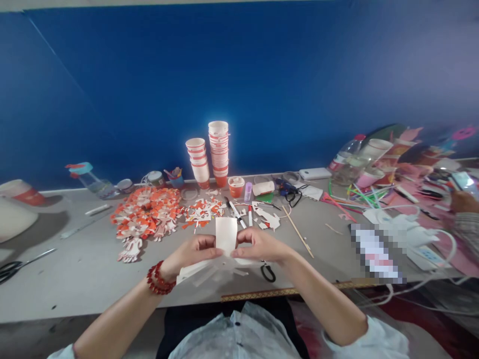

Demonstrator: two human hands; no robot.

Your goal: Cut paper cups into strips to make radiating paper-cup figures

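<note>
Between my hands is a piece of white paper [226, 233], with one flat panel upright and paler strips spreading out below it. My left hand [194, 251], with a red bead bracelet on its wrist, is closed on the panel's lower left side. On the lower right side, my right hand [260, 245] pinches the same piece between thumb and fingers. Under my right wrist a black looped handle [268, 273] shows; the rest of that tool is hidden. Just beyond my hands lie a black marker [231, 205] and red-and-white paper scraps [202, 213].
Orange-and-white cutouts [147, 214] are heaped to the left, near scissors [28, 263]. Two stacks of paper cups [219, 154] stand by the blue wall. A wooden stick [298, 232], a power strip [426, 257] and cables lie right. Another person's hand [464, 202] holds a phone at far right.
</note>
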